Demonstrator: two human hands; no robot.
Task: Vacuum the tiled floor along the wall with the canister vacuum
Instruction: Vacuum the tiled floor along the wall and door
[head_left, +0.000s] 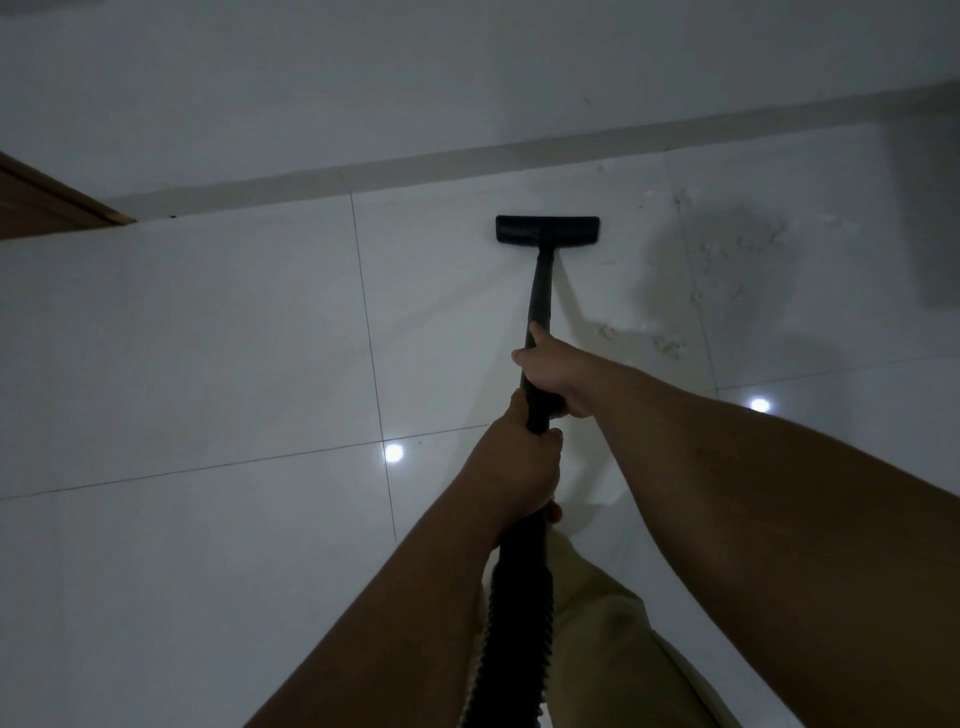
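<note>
Gripping the black wand (537, 291), the right hand (550, 371) and the left hand (519, 470) below it both wrap their fingers tight. The floor head (547, 230) rests on glossy white tiles (208, 338) near the wall (363, 78), beside scattered debris (727, 249). No writing is legible.

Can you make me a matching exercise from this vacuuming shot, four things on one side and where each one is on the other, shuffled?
Things:
1. floor nozzle
2. right hand
3. left hand
4. debris patch

Places:
A. lower on the wand, next to the ribbed hose
B. on the tile right of the nozzle
C. near the baseboard
D. higher on the wand, nearer the nozzle

Pairs: 1-C, 2-D, 3-A, 4-B
</note>
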